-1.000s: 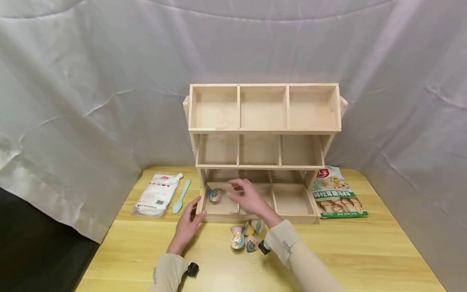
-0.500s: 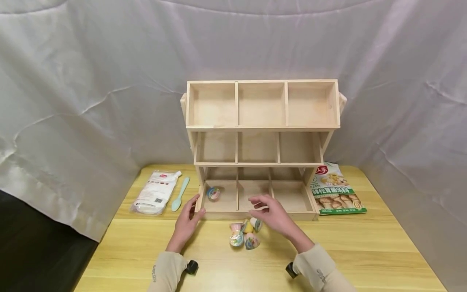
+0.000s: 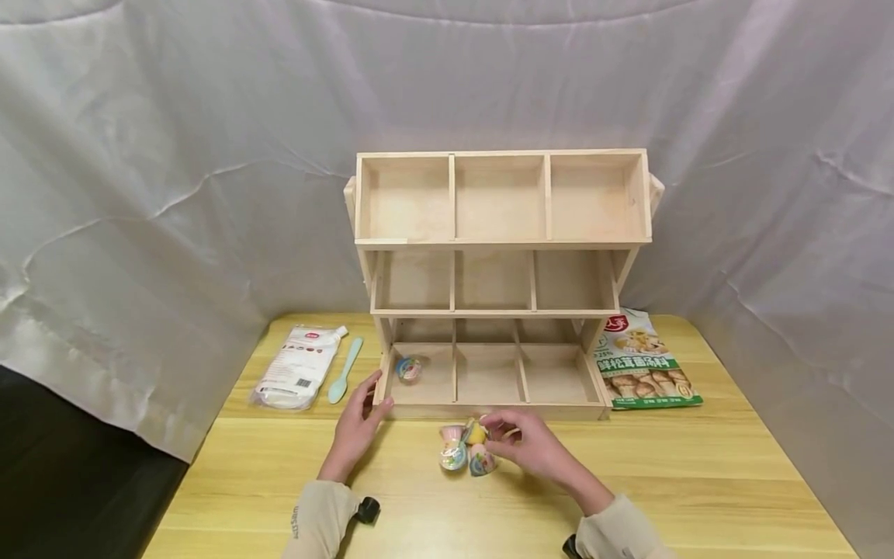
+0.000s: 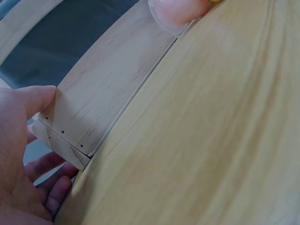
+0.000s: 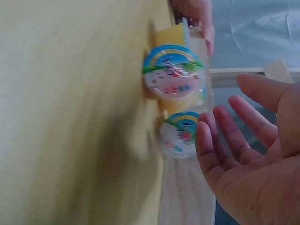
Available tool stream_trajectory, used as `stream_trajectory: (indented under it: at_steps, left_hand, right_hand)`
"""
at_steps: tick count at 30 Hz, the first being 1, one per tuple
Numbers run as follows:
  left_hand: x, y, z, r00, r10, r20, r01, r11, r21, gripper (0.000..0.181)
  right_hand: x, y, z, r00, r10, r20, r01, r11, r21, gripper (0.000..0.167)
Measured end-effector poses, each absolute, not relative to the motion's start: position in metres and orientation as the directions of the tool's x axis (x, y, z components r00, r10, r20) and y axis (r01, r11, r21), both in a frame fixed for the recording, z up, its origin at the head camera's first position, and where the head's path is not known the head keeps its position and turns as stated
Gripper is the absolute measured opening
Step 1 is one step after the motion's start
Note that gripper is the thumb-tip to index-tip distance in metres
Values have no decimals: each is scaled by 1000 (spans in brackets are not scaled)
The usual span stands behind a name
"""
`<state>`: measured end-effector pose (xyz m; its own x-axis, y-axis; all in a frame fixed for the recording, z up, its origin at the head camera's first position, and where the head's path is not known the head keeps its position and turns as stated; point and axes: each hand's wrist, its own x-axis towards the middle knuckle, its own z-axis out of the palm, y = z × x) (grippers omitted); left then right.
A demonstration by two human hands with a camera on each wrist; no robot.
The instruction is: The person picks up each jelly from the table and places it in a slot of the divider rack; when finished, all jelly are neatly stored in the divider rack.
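A wooden three-tier rack (image 3: 489, 412) with divided trays stands on the table. My left hand (image 3: 355, 427) holds its bottom tray's left front corner, thumb on the front board and fingers around the side, as the left wrist view shows. One jelly cup (image 3: 408, 369) lies in that tray's left compartment. Before the rack sits a cluster of small jelly cups (image 3: 453, 456), including a yellow one (image 3: 477, 433). My right hand (image 3: 531, 449) is at the cluster's right side. Its fingers are parted beside a whitish jelly cup (image 5: 177, 137) in the right wrist view; contact is unclear.
To the rack's left lie a white spouted pouch (image 3: 300, 366) and a pale green spoon (image 3: 345, 371). A green and white mushroom seasoning bag (image 3: 646, 361) leans or lies at its right. Grey curtains (image 3: 209, 194) hang around the wooden table (image 3: 698, 481).
My right hand has left the bottom tray's left compartment, where the jelly cup now lies, and moved right and down to the cluster. My left hand stays on the corner.
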<state>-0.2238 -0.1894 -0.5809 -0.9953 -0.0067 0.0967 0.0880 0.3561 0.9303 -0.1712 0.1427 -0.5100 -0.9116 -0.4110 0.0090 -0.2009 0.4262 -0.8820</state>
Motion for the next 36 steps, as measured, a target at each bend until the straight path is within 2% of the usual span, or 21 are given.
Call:
stream_trajectory:
  at_steps: [10,24,36]
  left_hand:
    - [-225,-188,-583,-995,-15,101,89,371,924,63]
    - [-226,-191,-585,-994,-5,110,100,366,925,62]
    - [-226,-191,-584,-994,-2,107,99,358,928,63]
  right_hand:
    - [-165,140,-524,-877,-478,-44,-203,451,-869,31]
    - [-160,131,-530,-884,-468,-16,-266,530,-805,22]
    - [-162,134,-537,-873,-487,-16,-260,493,-830,24]
